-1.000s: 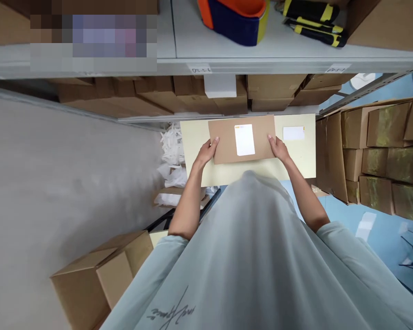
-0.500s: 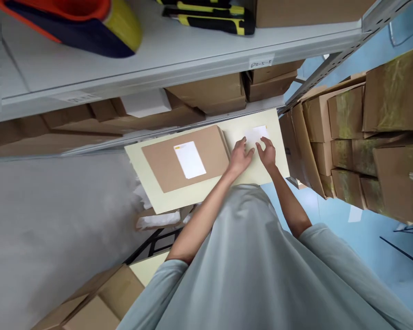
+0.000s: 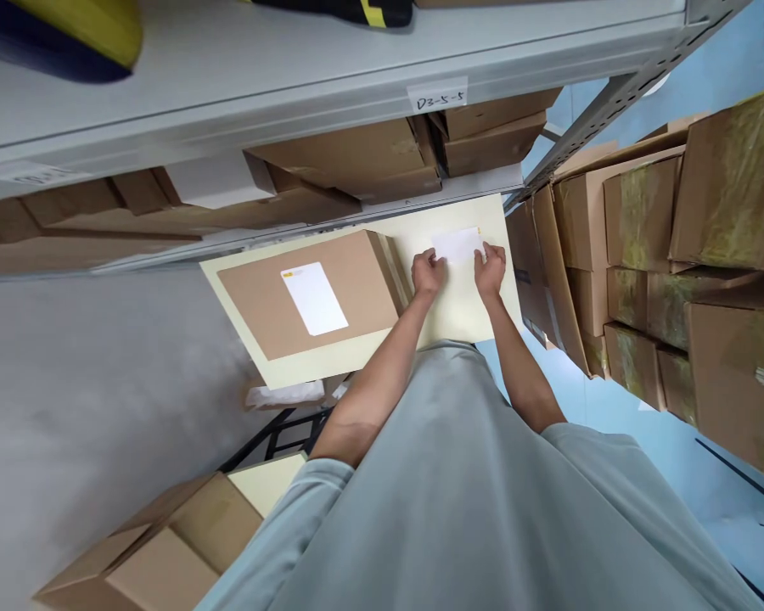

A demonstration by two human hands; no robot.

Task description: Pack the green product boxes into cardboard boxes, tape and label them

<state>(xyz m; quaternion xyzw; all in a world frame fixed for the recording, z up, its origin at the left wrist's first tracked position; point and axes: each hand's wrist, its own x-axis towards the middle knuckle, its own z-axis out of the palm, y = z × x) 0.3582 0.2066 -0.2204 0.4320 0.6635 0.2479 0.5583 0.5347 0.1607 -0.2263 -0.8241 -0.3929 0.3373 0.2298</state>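
Note:
My left hand [image 3: 428, 273] is closed at the left end of a white label [image 3: 457, 244], with its fingertips pinched on the near corner. At the other end, my right hand [image 3: 490, 270] pinches the label's right edge, beside a small orange mark. The label lies on or just above a cream board [image 3: 477, 318]; I cannot tell which. Left of my hands, a few flat brown cardboard boxes [image 3: 255, 310] are stacked on the same board. The top one bears a white label [image 3: 315, 299] with a yellow mark in its corner.
A grey metal shelf [image 3: 261, 72] crosses above the board, with a black-and-yellow cutter [image 3: 350, 10] on it. Cardboard boxes [image 3: 356, 157] fill the level below. Taped cartons [image 3: 643, 212] are stacked on the right. More boxes [image 3: 171, 552] stand at lower left.
Both hands have come from loosely curved, parted fingers to a pinch on the label's two ends. My view has shifted, so the shelf and board sit farther left.

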